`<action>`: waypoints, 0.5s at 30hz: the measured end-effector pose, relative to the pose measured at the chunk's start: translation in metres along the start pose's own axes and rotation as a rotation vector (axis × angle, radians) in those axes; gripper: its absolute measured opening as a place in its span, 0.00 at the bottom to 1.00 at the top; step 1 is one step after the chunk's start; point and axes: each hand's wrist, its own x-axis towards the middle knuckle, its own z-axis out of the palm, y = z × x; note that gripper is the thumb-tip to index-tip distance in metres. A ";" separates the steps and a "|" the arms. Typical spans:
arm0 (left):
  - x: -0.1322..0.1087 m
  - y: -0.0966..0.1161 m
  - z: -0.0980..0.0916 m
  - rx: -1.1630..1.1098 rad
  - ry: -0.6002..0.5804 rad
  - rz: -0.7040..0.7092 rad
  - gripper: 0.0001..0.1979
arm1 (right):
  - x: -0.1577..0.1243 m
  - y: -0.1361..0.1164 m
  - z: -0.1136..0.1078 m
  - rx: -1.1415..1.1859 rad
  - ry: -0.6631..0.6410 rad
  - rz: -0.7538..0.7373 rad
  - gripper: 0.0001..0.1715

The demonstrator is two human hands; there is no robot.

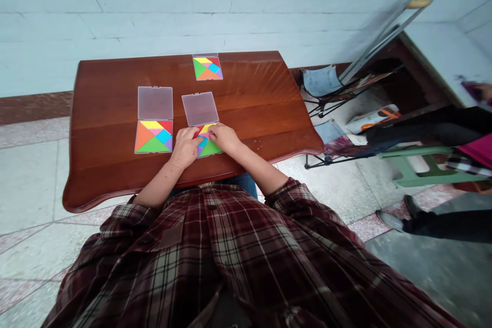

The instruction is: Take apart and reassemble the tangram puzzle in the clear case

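Observation:
A tangram set (210, 149) in a clear case lies at the near edge of the table, its lid (200, 108) folded back. My left hand (185, 147) rests over the left side of this set, fingers apart, the thumb reaching toward the blue piece. From the right, my right hand (224, 138) covers the upper right of the set, its fingertips drawn together at the yellow piece (206, 128). Whether they grip a piece is hidden. To the left lies a second tangram (154, 137) with its lid open (155, 103). A third tangram (208, 68) lies near the far edge.
The brown wooden table (107, 107) stands close to a tiled wall (154, 5). On the right are folding chairs (322, 81), a green plastic stool (418, 166) and a person's legs (442, 226).

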 end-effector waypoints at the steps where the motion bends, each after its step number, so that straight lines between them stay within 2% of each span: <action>1: 0.000 0.000 0.000 0.011 -0.006 0.001 0.16 | 0.000 0.000 0.000 -0.006 -0.001 0.008 0.13; 7: 0.000 -0.001 0.000 0.002 -0.001 0.008 0.15 | -0.002 -0.003 0.000 0.003 0.027 0.015 0.14; 15: 0.000 -0.002 0.002 -0.010 0.002 0.000 0.14 | 0.000 0.001 0.000 0.021 0.002 -0.011 0.13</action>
